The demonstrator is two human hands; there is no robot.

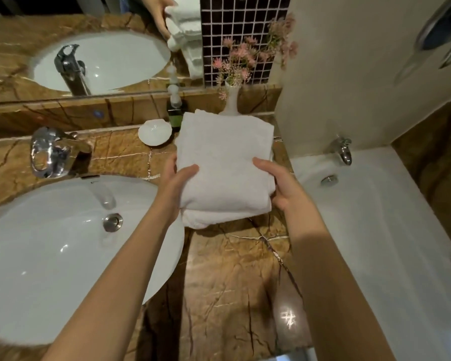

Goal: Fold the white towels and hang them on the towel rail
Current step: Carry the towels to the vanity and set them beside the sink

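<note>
Towel work at the bench, brown veined stone, watched from beside the washbasin.

White towel stack lies between the two hands. It is folded to a thick rectangle, long side running away toward the wall. Two fat layers show at its near edge; one towel or two, cannot tell.

Left grip holds the stack's near left side, thumb laid across the top, fingers out of sight at the side or beneath. Right grip mirrors it on the near right side, thumb on top, fingers curled under the edge. Both grips are closed on the cloth and take the near half only; the far half lies beyond both hands.

The near edge throws a shadow on the stone. Whether the stack rests on the bench or is held just off it, cannot tell.

The far end lies just in front of a white vase of pink flowers. A dark green bottle stands at the stack's far left corner; touching or not, cannot tell. A white shell-shaped dish sits just left of the stack, apart from it.

Further left are the white sink and chrome tap. To the right of the bench is a white bathtub with a chrome spout. The mirror above the back ledge reflects a hand on white towelling.
</note>
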